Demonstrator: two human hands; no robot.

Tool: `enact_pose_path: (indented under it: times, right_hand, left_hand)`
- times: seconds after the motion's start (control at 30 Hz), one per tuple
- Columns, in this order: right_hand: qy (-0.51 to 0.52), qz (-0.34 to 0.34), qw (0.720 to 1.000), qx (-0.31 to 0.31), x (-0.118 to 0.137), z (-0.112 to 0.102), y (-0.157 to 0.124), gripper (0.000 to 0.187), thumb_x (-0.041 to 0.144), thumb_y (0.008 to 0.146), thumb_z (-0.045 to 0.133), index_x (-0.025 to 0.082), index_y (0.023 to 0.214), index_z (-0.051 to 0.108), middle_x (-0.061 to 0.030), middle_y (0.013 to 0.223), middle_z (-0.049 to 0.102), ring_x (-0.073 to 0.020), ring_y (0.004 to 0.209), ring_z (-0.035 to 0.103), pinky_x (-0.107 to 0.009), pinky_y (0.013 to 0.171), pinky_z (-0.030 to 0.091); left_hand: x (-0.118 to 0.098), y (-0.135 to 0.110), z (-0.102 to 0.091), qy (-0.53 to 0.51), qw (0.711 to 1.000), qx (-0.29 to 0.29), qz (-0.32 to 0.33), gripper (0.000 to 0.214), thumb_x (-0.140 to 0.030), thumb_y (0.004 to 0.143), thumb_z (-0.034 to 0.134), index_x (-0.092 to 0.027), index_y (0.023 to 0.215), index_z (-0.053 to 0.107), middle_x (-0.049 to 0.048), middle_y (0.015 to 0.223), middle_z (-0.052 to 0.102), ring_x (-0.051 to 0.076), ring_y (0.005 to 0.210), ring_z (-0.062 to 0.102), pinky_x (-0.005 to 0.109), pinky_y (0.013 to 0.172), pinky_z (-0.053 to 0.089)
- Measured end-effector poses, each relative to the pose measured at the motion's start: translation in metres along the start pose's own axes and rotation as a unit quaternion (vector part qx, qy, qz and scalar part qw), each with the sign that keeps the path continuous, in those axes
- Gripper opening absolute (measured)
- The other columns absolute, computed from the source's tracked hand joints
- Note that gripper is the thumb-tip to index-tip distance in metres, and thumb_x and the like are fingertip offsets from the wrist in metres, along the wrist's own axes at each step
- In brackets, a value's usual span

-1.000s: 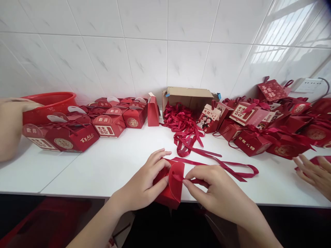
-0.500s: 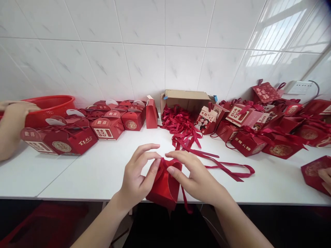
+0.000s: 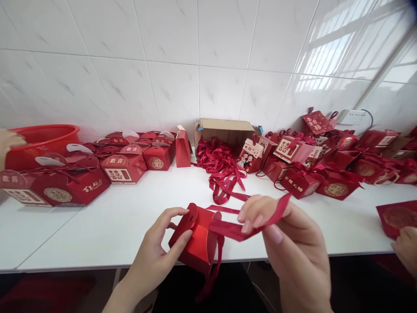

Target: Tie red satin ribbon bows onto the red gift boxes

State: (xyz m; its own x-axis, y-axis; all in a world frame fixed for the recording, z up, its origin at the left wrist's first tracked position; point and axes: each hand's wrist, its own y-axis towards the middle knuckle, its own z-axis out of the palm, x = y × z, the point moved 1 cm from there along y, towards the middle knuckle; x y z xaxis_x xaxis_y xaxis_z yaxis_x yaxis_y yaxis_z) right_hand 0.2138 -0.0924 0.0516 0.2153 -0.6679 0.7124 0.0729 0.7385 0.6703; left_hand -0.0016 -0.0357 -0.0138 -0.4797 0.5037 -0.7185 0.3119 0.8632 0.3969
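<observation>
A small red gift box [image 3: 197, 241] with rounded flaps sits at the table's front edge. My left hand [image 3: 163, 241] grips its left flap, thumb in front and fingers behind. A dark red ribbon [image 3: 230, 230] runs from the box's right flap up to my right hand [image 3: 283, 234], which is raised to the right and pinches the ribbon between thumb and fingers. The ribbon's other end hangs down beside the box. Behind it, a heap of loose red ribbons [image 3: 218, 158] spills out of a cardboard box [image 3: 226, 124].
Red gift boxes [image 3: 124, 169] stand in rows on the left, beside a red plastic basin [image 3: 48, 134] touched by another person's hand [image 3: 11, 141]. Boxes with ribbons [image 3: 301, 180] pile up on the right. Another person's hand [image 3: 407, 245] holds a red box [image 3: 395, 217] at far right.
My right hand has moved right and up from the box, drawing the ribbon out through the flap. My left hand has closed on the left flap. The view has shifted slightly.
</observation>
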Motion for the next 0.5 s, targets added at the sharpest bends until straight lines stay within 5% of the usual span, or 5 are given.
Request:
enact_pose_path:
  times: [0.27,0.5]
  right_hand:
    - [-0.023,0.069,0.997,0.036,-0.011,0.003,-0.008,0.010,0.022,0.093,0.050,0.023,0.086,0.058,0.0014,0.071,0.054,-0.0111,0.066,0.048,-0.025,0.062,0.039]
    - [-0.123,0.136,0.982,0.039,-0.034,0.017,-0.009,0.009,0.026,0.092,0.052,0.023,0.086,0.059,0.0019,0.073,0.057,-0.0110,0.065,0.051,-0.024,0.061,0.040]
  left_hand:
    - [0.004,0.004,0.010,-0.084,0.993,-0.063,-0.056,0.024,-0.038,0.088,0.053,-0.025,0.108,0.052,0.0033,0.098,0.053,0.016,0.082,0.053,0.026,0.069,0.049]
    - [0.003,-0.002,0.013,-0.226,0.957,-0.134,-0.120,0.025,-0.044,0.086,0.053,-0.022,0.099,0.055,-0.0005,0.080,0.055,0.012,0.063,0.050,0.020,0.053,0.042]
